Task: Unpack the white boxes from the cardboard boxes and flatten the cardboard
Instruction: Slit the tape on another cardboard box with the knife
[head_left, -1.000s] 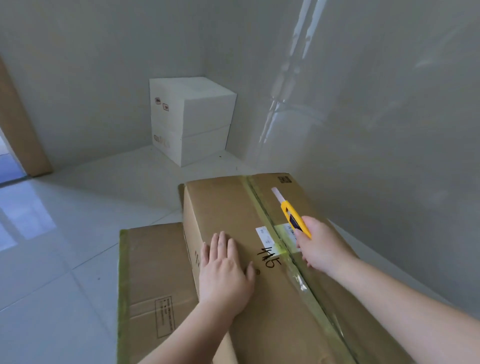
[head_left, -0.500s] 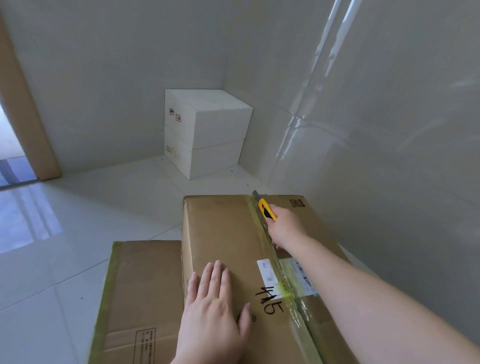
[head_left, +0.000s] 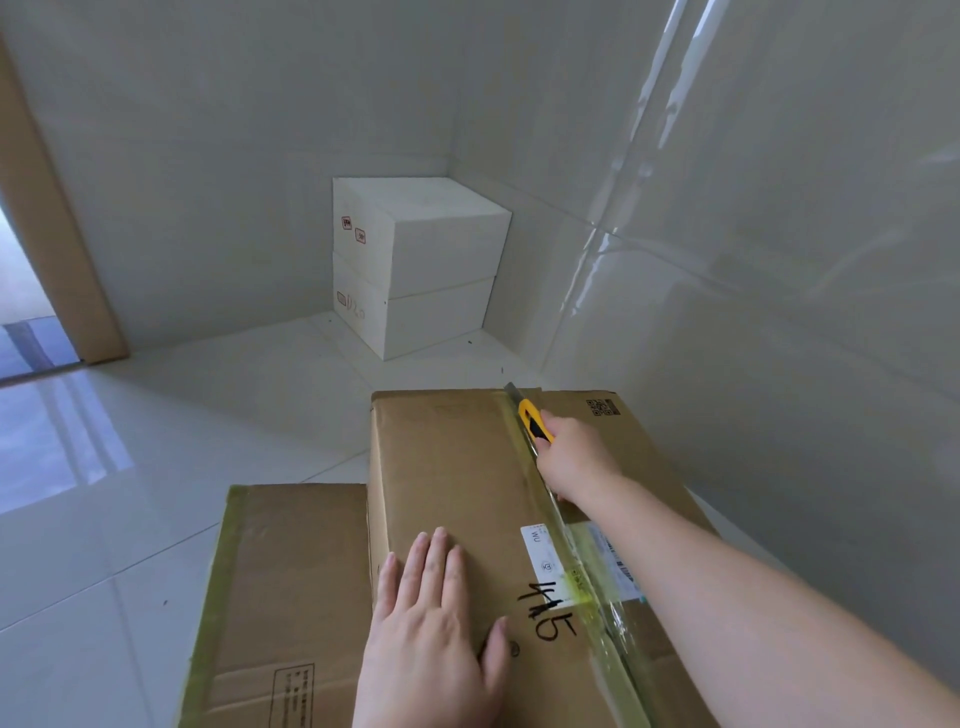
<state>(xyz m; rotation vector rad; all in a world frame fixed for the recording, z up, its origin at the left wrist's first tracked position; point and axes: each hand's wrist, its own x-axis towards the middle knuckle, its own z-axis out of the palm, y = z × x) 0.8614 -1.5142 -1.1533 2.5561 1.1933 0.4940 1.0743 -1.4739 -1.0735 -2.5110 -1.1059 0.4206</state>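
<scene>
Nearest, the left hand (head_left: 431, 634) lies flat with its grip spread wide, palm down on the top of the taller cardboard box (head_left: 467, 478). Black marker writing (head_left: 548, 610) and a white label (head_left: 543, 556) sit just at its 2 o'clock, beside the taped seam (head_left: 582, 561) that runs along the middle of the lid. At 9 o'clock from that hand a lower cardboard box (head_left: 296, 571) stands on the tiled floor (head_left: 156, 493), touching the taller one's side, yellowish tape along its left edge. Farther along the seam, the right hand (head_left: 576, 462) has its grip pressed together around a yellow utility knife (head_left: 535, 423), whose blade tip reaches the far edge of the lid on the tape line. Beyond, at 12 o'clock, two white boxes (head_left: 415, 265) are stacked in the corner of the walls, well apart from the cardboard. A wooden door frame (head_left: 57, 234) stands far off at 10 o'clock.
</scene>
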